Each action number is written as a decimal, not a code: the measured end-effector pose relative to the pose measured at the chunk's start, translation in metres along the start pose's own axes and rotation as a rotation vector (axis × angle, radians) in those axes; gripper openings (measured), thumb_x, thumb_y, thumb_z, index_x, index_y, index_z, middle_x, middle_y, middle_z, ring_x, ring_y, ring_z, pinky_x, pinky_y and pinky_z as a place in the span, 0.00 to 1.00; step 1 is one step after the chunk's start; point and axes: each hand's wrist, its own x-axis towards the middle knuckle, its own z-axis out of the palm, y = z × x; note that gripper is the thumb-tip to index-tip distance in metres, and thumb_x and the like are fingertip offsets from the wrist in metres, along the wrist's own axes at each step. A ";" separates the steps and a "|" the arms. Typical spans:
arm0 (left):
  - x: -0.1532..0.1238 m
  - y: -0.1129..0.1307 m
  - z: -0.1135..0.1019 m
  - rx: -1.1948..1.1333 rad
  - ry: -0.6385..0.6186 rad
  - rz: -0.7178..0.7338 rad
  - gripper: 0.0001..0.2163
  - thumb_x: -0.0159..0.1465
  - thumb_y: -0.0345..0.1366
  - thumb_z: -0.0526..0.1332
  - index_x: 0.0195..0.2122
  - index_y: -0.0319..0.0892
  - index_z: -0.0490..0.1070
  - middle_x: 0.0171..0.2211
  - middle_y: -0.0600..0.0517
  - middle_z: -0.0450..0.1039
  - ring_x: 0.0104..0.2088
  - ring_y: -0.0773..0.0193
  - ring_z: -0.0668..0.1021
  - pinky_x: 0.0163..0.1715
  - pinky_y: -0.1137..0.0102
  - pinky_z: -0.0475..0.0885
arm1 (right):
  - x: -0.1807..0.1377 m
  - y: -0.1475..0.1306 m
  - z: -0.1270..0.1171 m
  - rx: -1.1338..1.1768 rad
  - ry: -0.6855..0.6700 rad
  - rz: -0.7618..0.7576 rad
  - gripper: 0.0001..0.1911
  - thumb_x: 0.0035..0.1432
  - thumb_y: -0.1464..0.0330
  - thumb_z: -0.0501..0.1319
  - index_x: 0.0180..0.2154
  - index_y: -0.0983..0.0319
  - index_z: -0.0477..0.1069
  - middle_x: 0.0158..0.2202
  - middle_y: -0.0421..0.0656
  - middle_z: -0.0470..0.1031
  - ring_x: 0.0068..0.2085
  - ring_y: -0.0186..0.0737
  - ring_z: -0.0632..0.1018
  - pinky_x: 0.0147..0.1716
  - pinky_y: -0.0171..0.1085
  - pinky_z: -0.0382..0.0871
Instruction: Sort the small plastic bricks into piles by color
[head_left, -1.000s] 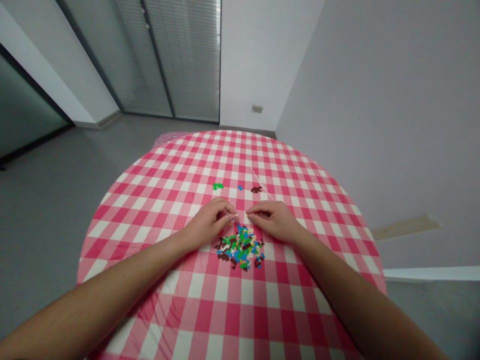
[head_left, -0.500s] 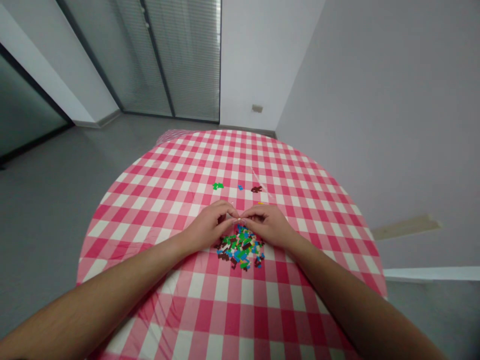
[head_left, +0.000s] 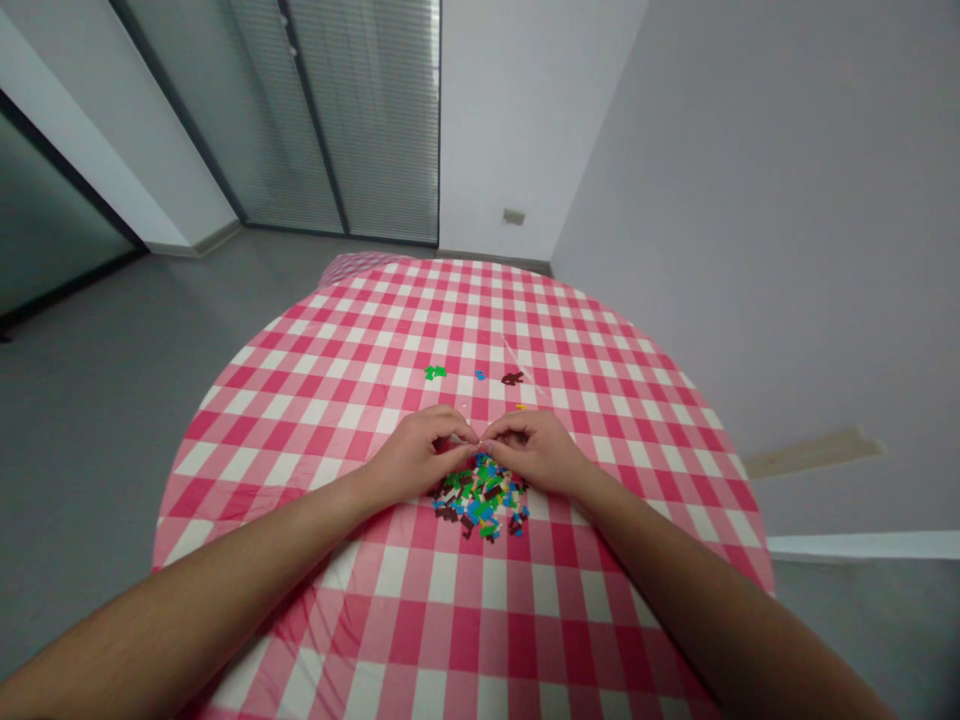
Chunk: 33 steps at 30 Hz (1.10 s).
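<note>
My left hand [head_left: 426, 450] and my right hand [head_left: 541, 452] meet fingertip to fingertip just beyond a heap of small toy building bricks [head_left: 484, 500]. Both are closed in a pinch around a tiny pale brick [head_left: 480, 443], mostly hidden by the fingers. The heap mixes green, blue, brown, white and some yellow bricks, loose on the table. My left thumb and right thumb hover at its far edge and cover part of it.
A checked red-and-white cloth covers the round table [head_left: 420, 630]. Beyond my hands lie small groups of green bricks [head_left: 435, 372], blue bricks [head_left: 480, 375] and brown bricks [head_left: 513, 378]. A yellow brick [head_left: 522, 407] lies just past my right hand. Walls stand behind and to the right.
The joined fingertips have dipped slightly toward the heap, and the pale brick between them shows less. The heap and the sorted groups look the same.
</note>
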 end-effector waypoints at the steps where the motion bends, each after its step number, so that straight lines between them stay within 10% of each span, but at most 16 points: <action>1: 0.000 -0.001 0.000 -0.005 -0.001 -0.004 0.03 0.64 0.34 0.63 0.35 0.43 0.76 0.34 0.51 0.76 0.35 0.65 0.77 0.36 0.69 0.71 | 0.000 0.000 0.000 0.006 -0.005 0.009 0.07 0.55 0.66 0.64 0.31 0.62 0.79 0.21 0.40 0.74 0.23 0.32 0.69 0.22 0.31 0.59; 19: 0.001 -0.001 -0.002 0.036 -0.031 -0.049 0.04 0.62 0.33 0.62 0.34 0.44 0.77 0.34 0.50 0.77 0.36 0.62 0.77 0.39 0.66 0.73 | 0.005 0.029 -0.058 -0.403 0.014 0.198 0.07 0.54 0.66 0.63 0.29 0.60 0.80 0.27 0.45 0.81 0.26 0.39 0.77 0.24 0.36 0.65; 33: 0.001 0.000 -0.002 0.034 -0.039 -0.041 0.05 0.62 0.33 0.62 0.34 0.43 0.78 0.34 0.50 0.77 0.35 0.64 0.78 0.38 0.68 0.73 | 0.004 0.030 -0.056 -0.388 -0.115 0.162 0.11 0.56 0.67 0.64 0.41 0.60 0.79 0.37 0.46 0.82 0.35 0.42 0.79 0.33 0.39 0.70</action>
